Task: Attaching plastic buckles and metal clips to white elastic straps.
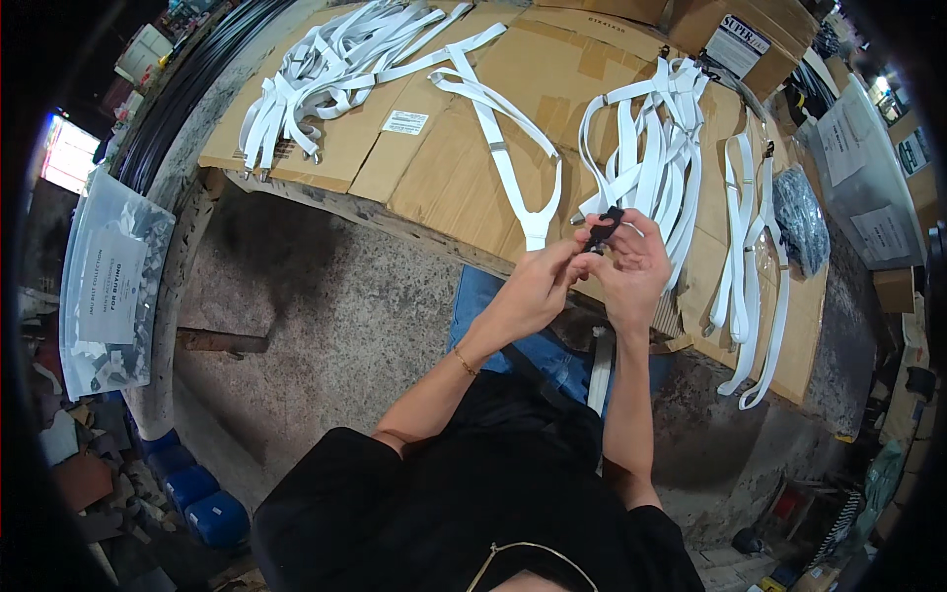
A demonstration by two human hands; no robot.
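My left hand (533, 286) and my right hand (634, 271) meet at the table's near edge, fingers pinched round a small black plastic clip-like piece (605, 227). Its exact kind is partly hidden by the fingertips. White elastic suspenders (501, 158) stretch over the cardboard, their Y-shaped joint (536, 219) running down behind my left hand. A white strap end (600, 370) hangs below the hands, against my blue jeans. Just beyond my right hand lies a bundle of white suspenders (656, 138) with metal clips.
Flattened cardboard (434, 183) covers the table. A large suspenders pile (335, 64) lies far left; several single straps (740, 237) lie right, beside a dark plastic-wrapped bundle (800, 219). Clear bins stand left (148, 266) and right (868, 178). A cardboard box (779, 35) stands at the back.
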